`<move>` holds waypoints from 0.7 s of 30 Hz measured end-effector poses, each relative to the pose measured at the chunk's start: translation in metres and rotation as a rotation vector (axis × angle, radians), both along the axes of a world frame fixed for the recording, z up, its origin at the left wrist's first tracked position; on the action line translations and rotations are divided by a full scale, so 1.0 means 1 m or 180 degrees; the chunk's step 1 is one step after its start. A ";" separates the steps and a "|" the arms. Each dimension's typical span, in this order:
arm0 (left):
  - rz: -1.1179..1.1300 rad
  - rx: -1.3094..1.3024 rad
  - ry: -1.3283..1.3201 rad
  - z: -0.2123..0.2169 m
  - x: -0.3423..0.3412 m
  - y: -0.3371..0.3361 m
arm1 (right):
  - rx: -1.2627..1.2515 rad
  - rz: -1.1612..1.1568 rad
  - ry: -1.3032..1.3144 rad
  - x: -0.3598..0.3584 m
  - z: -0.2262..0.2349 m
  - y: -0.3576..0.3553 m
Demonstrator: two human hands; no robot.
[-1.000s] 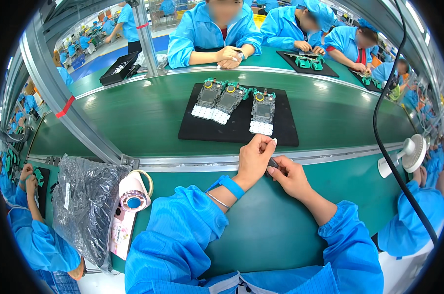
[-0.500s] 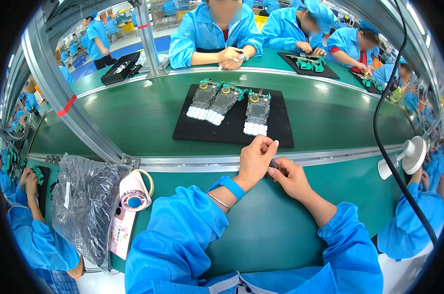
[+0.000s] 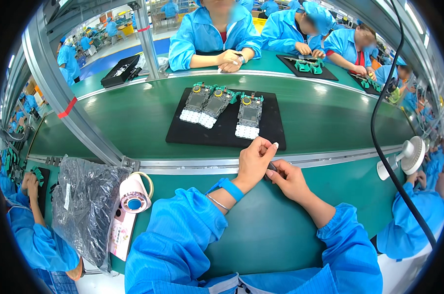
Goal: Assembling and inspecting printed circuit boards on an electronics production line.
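My left hand (image 3: 253, 160), with a blue wristband, and my right hand (image 3: 290, 179) meet at the near edge of the green conveyor belt (image 3: 133, 122). Between them they pinch a small dark part (image 3: 272, 166), mostly hidden by the fingers. Just beyond my hands a black tray (image 3: 182, 132) lies on the belt. On it are three green circuit boards with white keypads (image 3: 249, 115). Both my sleeves are blue.
A crinkled grey plastic bag (image 3: 87, 206) and a pink-white tape dispenser (image 3: 131, 201) lie on the green bench at my left. A small white fan (image 3: 410, 154) and a black hanging cable (image 3: 379, 147) are at the right. Other workers in blue sit across the belt with black trays (image 3: 307, 66).
The black tray with the boards has drifted left along the belt. My hands have stayed together in nearly the same spot.
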State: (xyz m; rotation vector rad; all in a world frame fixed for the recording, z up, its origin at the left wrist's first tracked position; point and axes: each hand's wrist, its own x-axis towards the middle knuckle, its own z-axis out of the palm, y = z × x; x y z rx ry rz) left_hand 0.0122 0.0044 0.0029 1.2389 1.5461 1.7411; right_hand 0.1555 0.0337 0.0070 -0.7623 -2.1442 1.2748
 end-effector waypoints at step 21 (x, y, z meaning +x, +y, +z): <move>0.0129 0.0105 0.0148 0.001 -0.002 0.001 | 0.0063 -0.0064 -0.0010 -0.001 0.004 -0.002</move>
